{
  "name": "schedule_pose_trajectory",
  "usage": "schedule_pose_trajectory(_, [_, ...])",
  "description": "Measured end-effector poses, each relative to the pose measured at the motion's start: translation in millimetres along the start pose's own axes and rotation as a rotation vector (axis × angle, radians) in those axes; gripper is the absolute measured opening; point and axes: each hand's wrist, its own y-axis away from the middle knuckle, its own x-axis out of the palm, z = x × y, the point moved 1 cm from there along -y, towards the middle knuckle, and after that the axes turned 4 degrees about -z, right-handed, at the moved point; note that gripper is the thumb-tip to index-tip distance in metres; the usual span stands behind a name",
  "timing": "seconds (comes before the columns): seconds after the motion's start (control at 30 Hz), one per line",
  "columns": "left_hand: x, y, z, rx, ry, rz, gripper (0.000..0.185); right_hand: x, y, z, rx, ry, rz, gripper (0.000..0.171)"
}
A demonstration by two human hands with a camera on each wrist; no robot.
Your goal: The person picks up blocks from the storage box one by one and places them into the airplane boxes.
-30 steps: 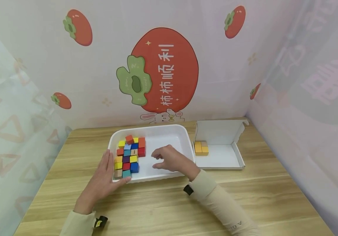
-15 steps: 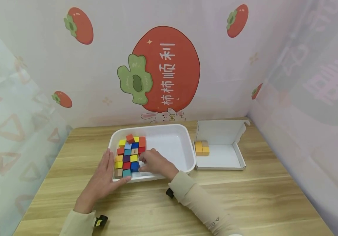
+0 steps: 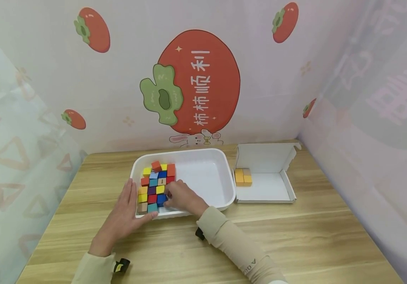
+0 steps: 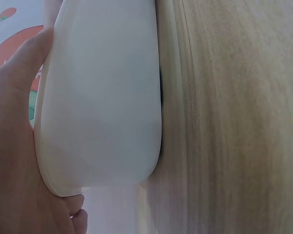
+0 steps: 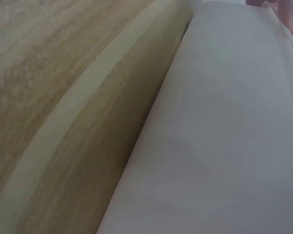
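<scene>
A white tray holds several coloured wooden cubes packed along its left side. My left hand rests on the tray's near left corner, with straight fingers along the left rim and the thumb on the front rim. In the left wrist view, that thumb lies against the tray's edge. Inside the tray, my right hand has bent fingers at the right edge of a blue cube, close beside a yellow cube. Whether it pinches the blue cube is hidden. A red-orange cube sits tilted on top at the back.
Right of the tray stands a white cardboard box with its lid raised; several yellow-orange cubes sit in its left corner. The wooden table runs up to a fabric backdrop printed with persimmons. The right wrist view mostly shows the tray's outer wall.
My right hand has moved left across the tray and its fingers have reached the blue cube. My left hand has stayed on the tray's corner.
</scene>
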Motion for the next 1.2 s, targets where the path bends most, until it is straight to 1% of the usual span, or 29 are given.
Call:
schedule_pose_trajectory(0.27, [0.0, 0.4, -2.2, 0.006, 0.002, -0.006, 0.131, -8, 7, -1, 0.029, -0.063, -0.011, 0.034])
schedule_pose_trajectory(0.43, [0.1, 0.1, -0.3, 0.004, -0.013, -0.005, 0.131, -20, 11, -6, 0.04, -0.09, -0.011, 0.035])
schedule_pose_trajectory(0.67, [1.2, -0.6, 0.5, 0.003, -0.019, -0.002, 0.131, -42, 21, -18, 0.031, -0.104, -0.005, 0.032])
schedule_pose_trajectory(0.8, [0.5, -0.5, -0.3, -0.002, -0.024, 0.004, 0.131, -58, 30, -25, 0.03, -0.139, -0.008, 0.03])
schedule_pose_trajectory(0.93, [-0.8, -0.4, -1.3, -0.001, -0.027, 0.001, 0.131, -73, 42, -32, 0.028, -0.169, -0.023, 0.028])
schedule_pose_trajectory(1.2, [-1.7, 0.7, -2.7, 0.009, -0.011, -0.007, 0.131, -102, 64, -51, 0.034, -0.17, -0.074, 0.025])
